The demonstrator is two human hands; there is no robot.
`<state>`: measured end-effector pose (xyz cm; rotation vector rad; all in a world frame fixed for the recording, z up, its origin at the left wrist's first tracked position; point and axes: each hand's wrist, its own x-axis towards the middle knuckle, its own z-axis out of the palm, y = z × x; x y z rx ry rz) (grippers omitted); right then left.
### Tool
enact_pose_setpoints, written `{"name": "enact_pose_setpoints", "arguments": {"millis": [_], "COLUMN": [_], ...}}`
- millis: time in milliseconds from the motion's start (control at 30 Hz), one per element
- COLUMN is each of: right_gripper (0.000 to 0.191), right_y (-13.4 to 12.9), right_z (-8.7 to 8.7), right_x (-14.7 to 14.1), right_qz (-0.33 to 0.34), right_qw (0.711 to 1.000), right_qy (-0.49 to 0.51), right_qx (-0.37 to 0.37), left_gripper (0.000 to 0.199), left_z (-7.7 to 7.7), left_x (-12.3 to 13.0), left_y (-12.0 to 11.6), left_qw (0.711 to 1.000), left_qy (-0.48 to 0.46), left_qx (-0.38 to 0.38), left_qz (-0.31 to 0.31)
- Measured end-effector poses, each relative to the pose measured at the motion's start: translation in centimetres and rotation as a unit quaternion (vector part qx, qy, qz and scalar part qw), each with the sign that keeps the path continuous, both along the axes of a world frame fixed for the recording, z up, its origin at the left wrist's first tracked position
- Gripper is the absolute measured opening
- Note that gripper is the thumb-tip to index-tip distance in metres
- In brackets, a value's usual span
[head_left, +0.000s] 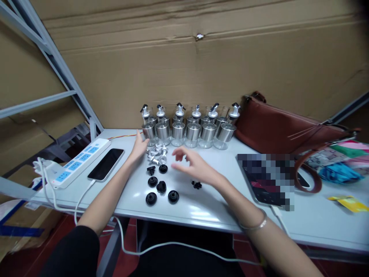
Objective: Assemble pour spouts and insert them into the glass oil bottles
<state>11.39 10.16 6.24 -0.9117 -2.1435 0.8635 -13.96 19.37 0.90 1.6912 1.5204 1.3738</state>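
Cardboard [129, 77] backs the grey table [213, 207] — bottles [193, 132] lined up, red floor [245, 248] below.

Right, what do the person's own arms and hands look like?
The left hand and right hand are ungloved. A black sleeve covers the left arm down to about the elbow; a thin silver-coloured bangle circles the right forearm, where no sleeve shows.

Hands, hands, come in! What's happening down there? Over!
Left hand beside leftmost front bottle, contact unclear. Right hand open, nothing visible in it. Silver pieces piled between hands, black stoppers nearer.
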Motion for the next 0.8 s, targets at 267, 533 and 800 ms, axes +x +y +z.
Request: {"name": "enact_pose_setpoints", "arguments": {"millis": [267,533,800], "right_gripper": [0.093,0.074,0.02], "right_y": [-4.6,-3.6,-3.1], "right_z": [-3.4,-3.9,-3.1], "right_x": [-4.3,-4.8,-4.1], "right_qz": [0.04,0.009,0.04], "right_qw": [0.96,0.957,0.974], "right_qy": [-0.254,-0.24,-0.188], "right_qx": [0.112,0.164,0.118], "left_gripper": [0.071,0.047,0.046], "left_z": [1.3,-0.5,-0.8], "left_x": [1.6,1.2,2.7], "left_y": [-14.7,-16.2,-15.6], "left_qw": [0.966,0.962,0.973], "left_qy": [0.161,0.208,0.185], "left_qx": [-0.135,-0.105,-0.071], "left_qz": [-0.148,-0.146,-0.119]}}
